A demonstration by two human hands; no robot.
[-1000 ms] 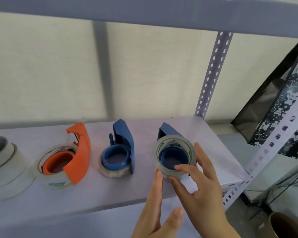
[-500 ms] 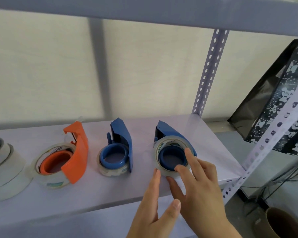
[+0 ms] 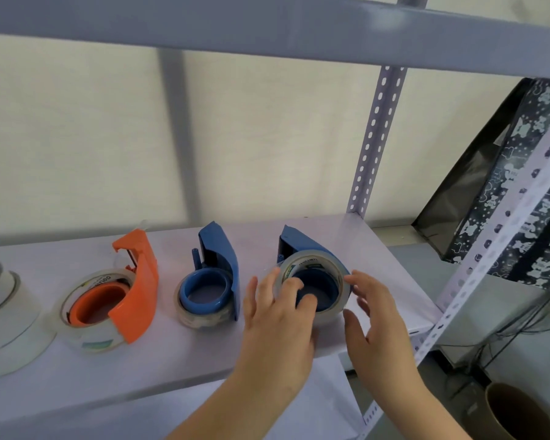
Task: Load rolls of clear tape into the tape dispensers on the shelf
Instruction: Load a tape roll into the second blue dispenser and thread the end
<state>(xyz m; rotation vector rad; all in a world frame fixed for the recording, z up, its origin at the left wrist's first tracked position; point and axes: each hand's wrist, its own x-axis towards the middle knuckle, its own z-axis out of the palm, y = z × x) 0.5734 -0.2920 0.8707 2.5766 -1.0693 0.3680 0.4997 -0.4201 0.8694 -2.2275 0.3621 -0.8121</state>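
The head view is the only one, looking down on a pale shelf where both hands work at the same thing. The left hand has its fingers curled over the near rim of a clear tape roll, fingertips reaching into the blue hub, and seems to press it down; the right hand sits just beside the roll's right wall with fingers spread and loosely bent, touching or nearly touching it; whether it truly grips cannot be told. That roll lies between the two hands, seated round the core of a blue dispenser whose cutter end rises beyond the fingertips. I judge the roll light and stiff at its cardboard core, but smooth and slippery on its outer wrap, so it is best held by the rim edges or the core, not the glossy face; the plastic dispenser looks light enough to slide if pushed sideways. By count there are three dispensers: this one, a second blue dispenser just left of the left hand with a thin roll round its hub, and an orange dispenser further left carrying a roll. Well left, at the frame edge, stands a stack of white tape rolls, at least two.
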